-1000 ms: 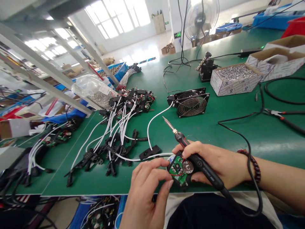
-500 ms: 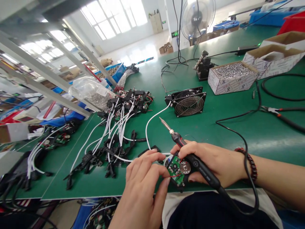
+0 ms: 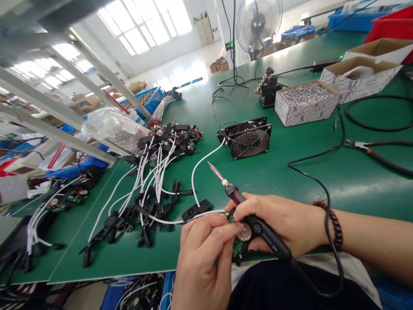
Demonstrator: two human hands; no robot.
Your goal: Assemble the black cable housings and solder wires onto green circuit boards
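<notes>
My right hand point(image 3: 284, 221) is closed around a black and red soldering iron point(image 3: 258, 226), whose metal tip points up and left, away from the work. The same hand steadies a small green circuit board point(image 3: 240, 241) at the near table edge. My left hand point(image 3: 201, 254) is curled over the left part of that board, thumb and fingers pressed together on it and hiding much of it. A white cable point(image 3: 196, 172) runs from the board toward the pile of assemblies.
A pile of black parts with white cables point(image 3: 151, 181) lies left of the hands. A black fan point(image 3: 247, 137) stands behind, with boxes of metal parts point(image 3: 305, 101), a black cord point(image 3: 322, 181), pliers point(image 3: 364, 146) and a desk fan point(image 3: 256, 19) farther back.
My left hand has slid right over the circuit board, covering more of it. The view has shifted slightly, and the right hand keeps holding the iron in the same pose.
</notes>
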